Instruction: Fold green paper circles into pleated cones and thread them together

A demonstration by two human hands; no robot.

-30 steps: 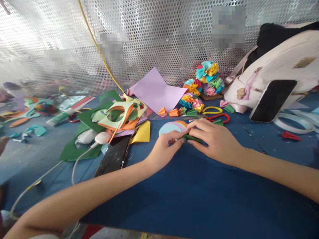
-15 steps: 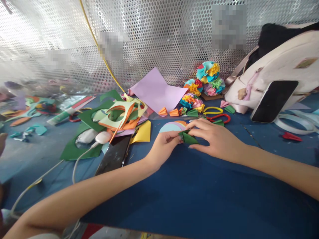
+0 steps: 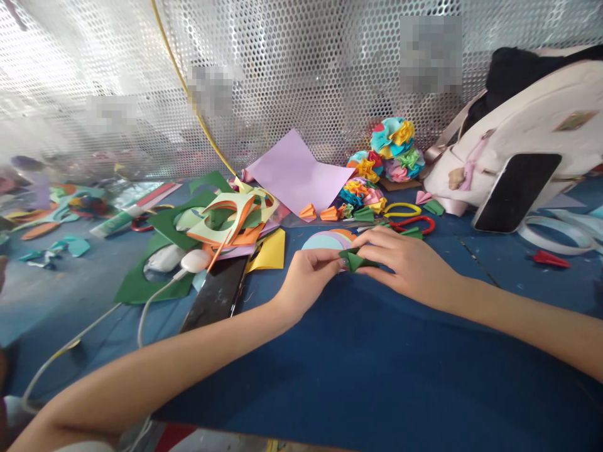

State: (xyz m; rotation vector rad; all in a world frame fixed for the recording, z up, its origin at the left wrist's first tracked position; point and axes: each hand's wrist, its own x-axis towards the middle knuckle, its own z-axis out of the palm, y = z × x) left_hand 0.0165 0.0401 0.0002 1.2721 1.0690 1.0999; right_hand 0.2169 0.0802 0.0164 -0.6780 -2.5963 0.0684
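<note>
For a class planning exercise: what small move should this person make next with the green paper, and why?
Probably crease the green folded paper firmer: the left hand and right hand both pinch it, and the similar green piece nearby looks sharper.

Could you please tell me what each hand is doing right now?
Left hand: closed, pinching folded green paper.
Right hand: closed, pinching the same paper.

The left hand (image 3: 308, 282) and right hand (image 3: 407, 267) pinch folded green paper (image 3: 354, 260).
</note>
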